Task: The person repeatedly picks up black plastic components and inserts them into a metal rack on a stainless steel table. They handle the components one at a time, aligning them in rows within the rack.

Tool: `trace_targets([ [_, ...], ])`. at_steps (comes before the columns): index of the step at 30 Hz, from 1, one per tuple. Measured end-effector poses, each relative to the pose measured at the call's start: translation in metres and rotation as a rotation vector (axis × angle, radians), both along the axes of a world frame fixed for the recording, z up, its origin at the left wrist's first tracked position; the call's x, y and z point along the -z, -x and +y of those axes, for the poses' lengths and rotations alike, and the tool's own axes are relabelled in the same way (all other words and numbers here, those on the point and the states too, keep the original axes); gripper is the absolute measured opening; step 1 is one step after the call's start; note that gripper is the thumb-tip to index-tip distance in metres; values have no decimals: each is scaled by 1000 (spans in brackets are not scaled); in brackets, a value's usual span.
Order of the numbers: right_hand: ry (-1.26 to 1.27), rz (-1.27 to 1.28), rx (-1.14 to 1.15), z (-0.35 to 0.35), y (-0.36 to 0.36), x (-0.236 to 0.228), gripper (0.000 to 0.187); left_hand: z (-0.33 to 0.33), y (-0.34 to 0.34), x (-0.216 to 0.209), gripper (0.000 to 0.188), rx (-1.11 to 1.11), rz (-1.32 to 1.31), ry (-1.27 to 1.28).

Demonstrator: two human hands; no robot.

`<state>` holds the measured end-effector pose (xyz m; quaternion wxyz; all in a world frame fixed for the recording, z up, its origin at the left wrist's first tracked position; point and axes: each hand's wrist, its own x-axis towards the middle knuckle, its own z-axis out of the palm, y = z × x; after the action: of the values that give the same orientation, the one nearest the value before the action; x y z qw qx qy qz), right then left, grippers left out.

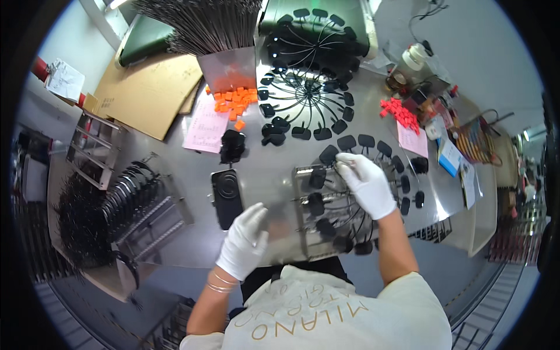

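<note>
My right hand (368, 184), in a white glove, reaches over a ring of thin black cables with flat square heads. Its thumb and fingertips pinch at one of these cables, close beside a black square head (328, 154). The ring spreads partly over a metal frame (301, 221). My left hand (244, 239), also gloved in white, hovers over the steel table with its fingers stretched out and nothing visible in them. Just past its fingertips lies a black rectangular device with a round dial-like part (227, 198).
Two more cable rings (309, 93) lie at the back. Orange pieces (233, 100) sit below a metal bin (228, 67) of black rods; red pieces (400, 113) lie on the right. Black curved parts (131, 192) hang from a rack at left. Cardboard (146, 87) leans behind.
</note>
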<state>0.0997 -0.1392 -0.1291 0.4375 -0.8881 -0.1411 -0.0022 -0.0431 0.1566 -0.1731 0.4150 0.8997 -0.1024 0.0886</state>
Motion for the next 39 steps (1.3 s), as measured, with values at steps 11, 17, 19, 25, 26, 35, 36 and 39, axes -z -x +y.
trace_targets([
  [11,-148,193,176,43,-398,75,60,-68,-1,-44,53,-544,41,27],
  [17,-161,-636,273,33,-452,96,15,-73,1,-76,42,-574,-192,-88],
  [19,17,-836,278,16,-432,52,18,-62,-12,-94,30,-456,-220,-154],
  [25,-538,-131,-265,-31,-190,-86,16,-76,-100,-93,58,-495,16,540],
  [26,-483,-278,-376,-23,-162,-93,15,-91,-119,-104,55,-408,26,652],
  [35,50,-366,-730,22,-101,-61,33,-84,-84,-127,55,-391,-125,1160],
  [36,96,-317,-616,15,-135,-42,40,-77,-74,-129,66,-372,-150,1207],
  [39,421,209,-91,32,-255,52,61,-75,-53,-126,89,-377,-223,1163],
])
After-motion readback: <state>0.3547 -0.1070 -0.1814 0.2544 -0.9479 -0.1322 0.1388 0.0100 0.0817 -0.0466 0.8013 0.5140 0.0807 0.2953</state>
